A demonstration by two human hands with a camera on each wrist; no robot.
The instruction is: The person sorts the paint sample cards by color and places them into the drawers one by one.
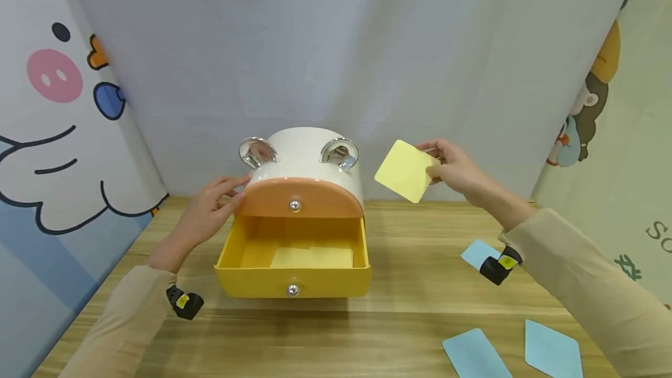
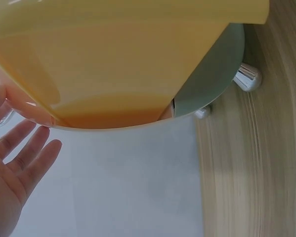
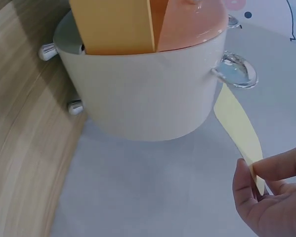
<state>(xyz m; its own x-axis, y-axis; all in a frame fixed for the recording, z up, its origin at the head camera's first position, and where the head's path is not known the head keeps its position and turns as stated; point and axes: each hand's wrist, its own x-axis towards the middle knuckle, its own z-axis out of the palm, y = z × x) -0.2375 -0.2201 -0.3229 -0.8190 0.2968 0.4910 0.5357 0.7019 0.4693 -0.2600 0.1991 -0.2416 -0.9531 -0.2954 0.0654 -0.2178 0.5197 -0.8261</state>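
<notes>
A yellow card [image 1: 403,169] with rounded corners is pinched at one corner by my right hand [image 1: 455,169], raised to the right of a small white drawer box [image 1: 307,150]. In the right wrist view the card [image 3: 240,127] shows nearly edge-on between thumb and fingers. My left hand [image 1: 212,209] touches the box's left side near the orange upper drawer [image 1: 268,198], fingers extended. Below it, the yellow lower drawer [image 1: 252,282] is pulled out, with yellow cards [image 1: 332,258] lying flat inside. Two silvery ears [image 1: 257,152] stick up from the box.
Light blue cards [image 1: 476,354] lie on the wooden table [image 1: 404,290] at the right, one partly behind the right wrist's black camera [image 1: 496,270]. A grey-white curtain [image 1: 420,45] hangs behind the box. Cartoon-printed panels [image 1: 58,150] stand at both sides.
</notes>
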